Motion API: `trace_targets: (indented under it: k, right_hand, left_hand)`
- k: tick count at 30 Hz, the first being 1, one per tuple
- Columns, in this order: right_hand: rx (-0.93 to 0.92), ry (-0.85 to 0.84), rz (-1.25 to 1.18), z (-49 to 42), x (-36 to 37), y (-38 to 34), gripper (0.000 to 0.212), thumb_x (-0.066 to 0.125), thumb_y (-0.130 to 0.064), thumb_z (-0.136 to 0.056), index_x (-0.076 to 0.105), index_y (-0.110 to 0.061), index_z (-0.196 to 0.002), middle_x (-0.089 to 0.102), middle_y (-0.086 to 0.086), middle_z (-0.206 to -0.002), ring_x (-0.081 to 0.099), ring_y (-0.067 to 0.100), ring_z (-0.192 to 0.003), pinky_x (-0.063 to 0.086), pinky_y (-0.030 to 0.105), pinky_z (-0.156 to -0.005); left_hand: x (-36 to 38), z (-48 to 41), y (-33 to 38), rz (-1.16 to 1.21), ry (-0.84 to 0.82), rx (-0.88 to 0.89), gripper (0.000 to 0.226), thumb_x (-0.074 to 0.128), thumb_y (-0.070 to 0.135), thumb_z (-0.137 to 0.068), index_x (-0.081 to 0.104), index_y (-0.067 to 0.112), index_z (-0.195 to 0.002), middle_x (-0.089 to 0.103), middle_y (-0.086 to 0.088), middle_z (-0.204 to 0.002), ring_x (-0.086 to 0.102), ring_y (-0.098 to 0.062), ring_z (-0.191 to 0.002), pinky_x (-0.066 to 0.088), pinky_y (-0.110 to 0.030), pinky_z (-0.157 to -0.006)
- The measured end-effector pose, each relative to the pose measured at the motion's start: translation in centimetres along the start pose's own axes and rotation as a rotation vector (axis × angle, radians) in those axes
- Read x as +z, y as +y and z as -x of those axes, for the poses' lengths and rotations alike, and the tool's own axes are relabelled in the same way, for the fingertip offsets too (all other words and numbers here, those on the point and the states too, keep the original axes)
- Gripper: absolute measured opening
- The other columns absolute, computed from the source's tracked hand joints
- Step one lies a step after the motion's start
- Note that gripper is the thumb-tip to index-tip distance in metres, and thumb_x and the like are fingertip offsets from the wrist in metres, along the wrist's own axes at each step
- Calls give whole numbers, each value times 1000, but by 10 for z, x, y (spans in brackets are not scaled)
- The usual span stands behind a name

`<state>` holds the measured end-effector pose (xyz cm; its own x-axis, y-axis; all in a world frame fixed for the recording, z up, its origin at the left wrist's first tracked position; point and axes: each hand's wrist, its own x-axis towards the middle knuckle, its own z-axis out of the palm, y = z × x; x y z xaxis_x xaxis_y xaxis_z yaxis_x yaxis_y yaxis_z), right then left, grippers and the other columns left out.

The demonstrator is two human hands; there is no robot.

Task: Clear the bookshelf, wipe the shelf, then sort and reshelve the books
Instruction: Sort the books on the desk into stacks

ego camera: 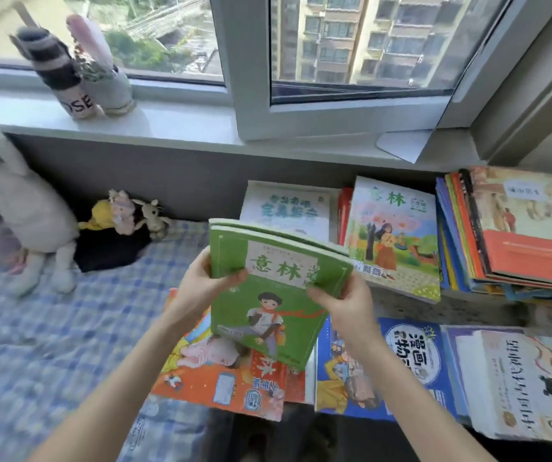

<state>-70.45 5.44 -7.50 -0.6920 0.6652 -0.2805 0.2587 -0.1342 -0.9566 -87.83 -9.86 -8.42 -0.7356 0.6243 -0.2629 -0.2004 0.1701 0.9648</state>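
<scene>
Left hand [201,281] and right hand [341,298] pinch opposite edges of the green books [268,315], held above the bed [51,328], short of its window-side edge; risk: edge-only grip lets copies slide apart and drop.

Bright green magazines [268,295], a red scarf streaking across the cover figure. An orange book [208,385], pink in its picture. A deep blue book [398,365], white title bubble. Bed sheet [51,328]: blue-and-white check all over. Plush rabbit [11,195], off-white. Small toy [99,211], yellow. Striped doll [53,61], black and white bands. Windowsill [174,118], plain white.
</scene>
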Motion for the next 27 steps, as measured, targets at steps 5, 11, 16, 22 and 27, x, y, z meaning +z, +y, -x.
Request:
trace_targets:
  k: [5,11,16,22,27]
  right_hand:
    - [8,108,-90,3,5,-11,45,76,-17,-78,55,-22,-118,70,-9,-101,68,0,-87,57,24,-80]
    - [8,262,-171,8,21,-19,77,80,-38,-68,49,-16,-135,62,1,-124,58,19,-115,48,38,-100]
    - [133,364,-332,-3,3,-23,29,69,1,-81,60,-21,-97,69,-2,-87,68,15,-81,55,23,-61]
    - [418,425,-521,-6,8,-14,53,69,4,-80,50,-15,-126,69,6,-98,68,18,-72,55,34,-55]
    - [709,417,-596,14,45,42,45,67,6,-81,53,-5,-122,67,16,-107,68,36,-86,57,51,-71]
  left_hand:
    - [11,5,4,-97,32,60,27,71,8,-83,62,23,-104,72,-1,-101,69,-19,-94,57,-35,-80]
    - [-77,4,-41,-474,271,-263,49,54,45,-92,47,16,-132,49,-10,-135,49,-22,-122,42,-31,-95]
    - [-105,28,-119,-943,42,-629,41,55,44,-92,55,7,-111,63,-15,-118,59,-28,-102,45,-32,-77]
    - [-88,12,-116,-848,45,-720,37,45,35,-99,52,-1,-91,63,-23,-87,69,-42,-76,58,-44,-56]
    - [-99,-4,-104,-531,243,-745,46,30,32,-103,45,-6,-124,55,-23,-95,56,-31,-66,50,-41,-58]
